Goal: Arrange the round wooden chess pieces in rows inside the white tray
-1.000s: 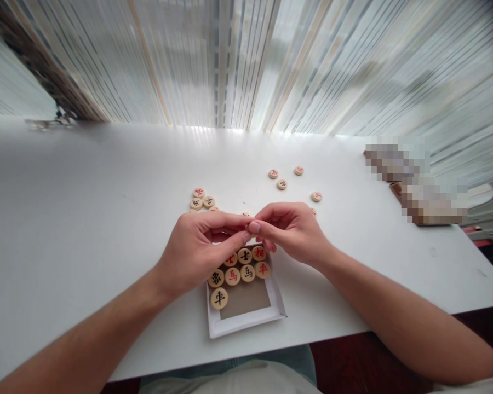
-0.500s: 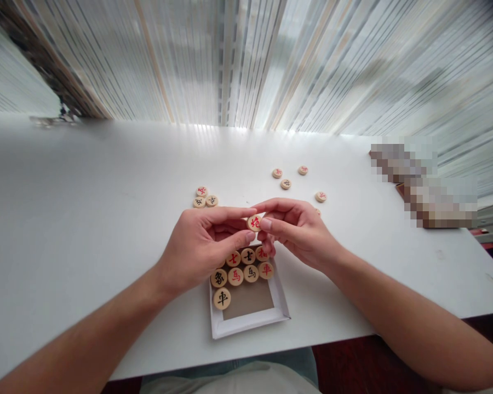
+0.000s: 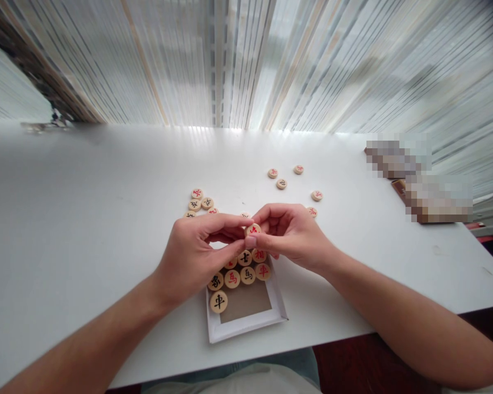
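Note:
Between my two hands, above the far part of a white box [image 3: 250, 326], is a round wooden piece [image 3: 253, 230] with a red character. My left hand [image 3: 207, 241] pinches it from the left with thumb and fingers. From the right, my right hand [image 3: 285, 232] grips the same piece, its thumb over the lower face. Rows of pieces with red and black characters lie in the box, among them a black-marked piece [image 3: 218, 301] alone in the nearest row. My hands hide the box's far side.
Several loose pieces lie beyond my left hand, one red-marked [image 3: 196, 193]. Others are scattered farther right, including a black-marked one [image 3: 281, 184]. Blurred flat objects [image 3: 435, 200] sit at the table's right. Striped curtains hang along the back edge.
Both hands have come slightly lower and nearer the box with the piece. My right thumb now covers more of its character. The view has shifted a little.

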Motion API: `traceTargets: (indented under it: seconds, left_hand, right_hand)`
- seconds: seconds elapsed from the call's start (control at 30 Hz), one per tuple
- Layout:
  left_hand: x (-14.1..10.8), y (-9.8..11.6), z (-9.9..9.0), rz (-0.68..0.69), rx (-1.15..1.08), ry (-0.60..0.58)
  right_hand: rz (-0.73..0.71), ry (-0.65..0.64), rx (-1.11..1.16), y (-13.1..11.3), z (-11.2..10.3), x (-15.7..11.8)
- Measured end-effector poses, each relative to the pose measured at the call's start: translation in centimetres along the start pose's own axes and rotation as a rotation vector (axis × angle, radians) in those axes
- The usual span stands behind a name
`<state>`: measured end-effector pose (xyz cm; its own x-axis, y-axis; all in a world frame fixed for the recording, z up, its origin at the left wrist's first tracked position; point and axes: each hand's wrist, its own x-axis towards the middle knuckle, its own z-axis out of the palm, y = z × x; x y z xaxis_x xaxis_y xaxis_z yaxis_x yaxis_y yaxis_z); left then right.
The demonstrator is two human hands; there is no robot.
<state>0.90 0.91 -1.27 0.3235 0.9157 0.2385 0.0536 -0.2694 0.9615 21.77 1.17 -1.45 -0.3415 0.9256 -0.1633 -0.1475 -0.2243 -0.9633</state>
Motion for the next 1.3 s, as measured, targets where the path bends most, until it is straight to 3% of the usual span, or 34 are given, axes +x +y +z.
traceTargets:
  seconds: [0.27, 0.53, 0.93, 1.3]
  left_hand:
    - [0.0, 0.4, 0.1, 0.027, 0.008, -0.08]
    - [0.1, 0.2, -0.1, -0.022, -0.055, 0.012]
    - [0.0, 0.2, -0.4, -0.079, -0.147, 0.04]
    - [-0.1, 0.2, -0.1, 0.074, 0.042, -0.038]
  right_hand:
    - [-0.009, 0.025, -0.047, -0.2, 0.3, -0.4]
    - [-0.039, -0.116, 0.139, 0.2, -0.3, 0.0]
    - [-0.006, -0.172, 0.197, 0.8, -0.7, -0.1]
    - [-0.019, 0.005, 0.031, 0.1, 0.1, -0.2]
